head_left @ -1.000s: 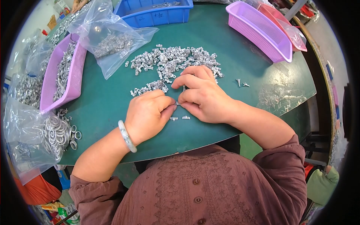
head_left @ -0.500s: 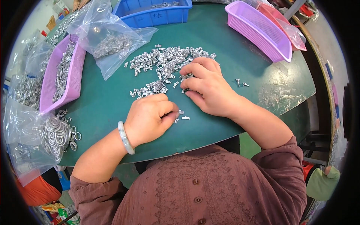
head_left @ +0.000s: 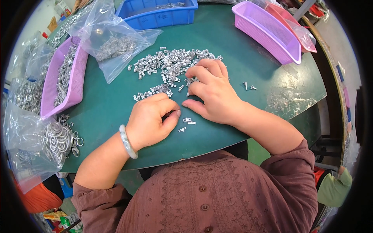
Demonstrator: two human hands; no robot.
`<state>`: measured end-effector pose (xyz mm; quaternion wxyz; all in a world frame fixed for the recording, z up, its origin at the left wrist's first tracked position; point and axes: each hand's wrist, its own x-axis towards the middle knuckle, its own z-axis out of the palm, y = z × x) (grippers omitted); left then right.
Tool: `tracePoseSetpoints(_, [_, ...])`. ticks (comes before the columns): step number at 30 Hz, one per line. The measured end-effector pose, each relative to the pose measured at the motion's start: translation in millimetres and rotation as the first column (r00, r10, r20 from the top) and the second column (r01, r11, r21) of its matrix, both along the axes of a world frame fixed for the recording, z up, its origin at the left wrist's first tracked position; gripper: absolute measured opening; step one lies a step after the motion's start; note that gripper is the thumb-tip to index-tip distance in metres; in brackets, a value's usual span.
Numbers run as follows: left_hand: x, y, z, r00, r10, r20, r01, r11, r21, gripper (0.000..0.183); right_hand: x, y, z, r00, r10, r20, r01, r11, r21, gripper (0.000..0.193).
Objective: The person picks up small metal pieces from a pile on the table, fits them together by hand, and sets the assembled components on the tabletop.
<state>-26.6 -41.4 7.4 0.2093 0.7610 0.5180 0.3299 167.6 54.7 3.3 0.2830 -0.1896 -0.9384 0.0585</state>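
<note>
A heap of small silver metal pieces [head_left: 173,64], each a short bar with a slot-like frame, lies spread on the green table. My right hand [head_left: 213,91] is over the heap's right side, fingers curved and apart, with the thumb held away from them. Its fingertips reach among the pieces, partly hiding them. My left hand [head_left: 151,118], with a pale bangle [head_left: 127,141] at the wrist, is closed in a pinch just in front of a smaller cluster [head_left: 155,91]. Whatever lies between thumb and forefinger is hidden. Several loose pieces [head_left: 187,120] rest beside the left thumb.
A purple basket of metal parts [head_left: 75,87] and clear bags [head_left: 116,58] stand at the left, near silver rings [head_left: 58,141]. A blue bin [head_left: 161,17] is at the back. Another purple basket [head_left: 268,33] sits back right. Two small metal parts [head_left: 248,86] lie right of my right hand.
My left hand has drawn slightly left, away from a piece at its fingertips, which now lies with the loose ones. My right thumb has shifted a little left and nearer me.
</note>
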Motion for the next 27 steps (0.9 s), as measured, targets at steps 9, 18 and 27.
tracePoseSetpoints(9, [1, 0, -1, 1.0, 0.015, -0.009, -0.014, 1.0, 0.019, 0.005, -3, 0, -6, 0.999, -0.029, -0.023, 0.029, 0.999, -0.016, 0.013])
tracePoseSetpoints(18, [-1, 1, -4, 0.994, 0.074, -0.08, -0.072, 0.997, 0.029, 0.011, 2, -2, 1, 0.991, 0.125, -0.043, -0.129, 0.984, -0.125, 0.009])
tracePoseSetpoints(27, [0, 0, -3, 0.993, 0.077, -0.09, -0.076, 0.997, 0.021, 0.013, 7, 3, -1, 0.994, 0.107, -0.032, -0.11, 0.984, -0.141, 0.008])
